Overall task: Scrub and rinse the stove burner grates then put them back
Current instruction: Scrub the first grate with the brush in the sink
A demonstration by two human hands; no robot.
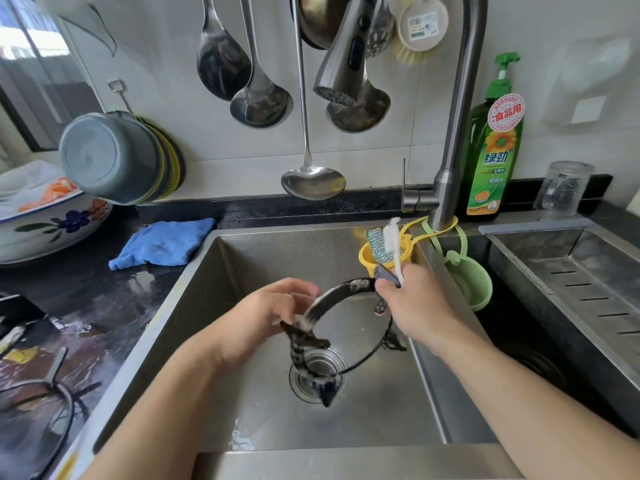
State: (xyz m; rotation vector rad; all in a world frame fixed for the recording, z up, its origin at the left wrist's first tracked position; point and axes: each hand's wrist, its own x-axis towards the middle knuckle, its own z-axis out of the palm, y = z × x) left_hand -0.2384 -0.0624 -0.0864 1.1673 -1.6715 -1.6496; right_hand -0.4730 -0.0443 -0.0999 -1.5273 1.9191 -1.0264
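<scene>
Left hand (266,313): my grip is clamped on the grate (346,327) at its sudsy left rim, holding it tilted above the drain (317,374), centre of frame.
Right hand (414,303): fingers curled round the brush (393,244) at the ring's upper right.
Doing it well: I'd brace firmly, turn the ring bit by bit, work each prong.
Sink (346,424): keep suds inside.
Faucet (341,57): top centre, not running; rinse follows.

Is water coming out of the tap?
No, the faucet spray head hangs dry above the sink, with no stream falling.
</scene>
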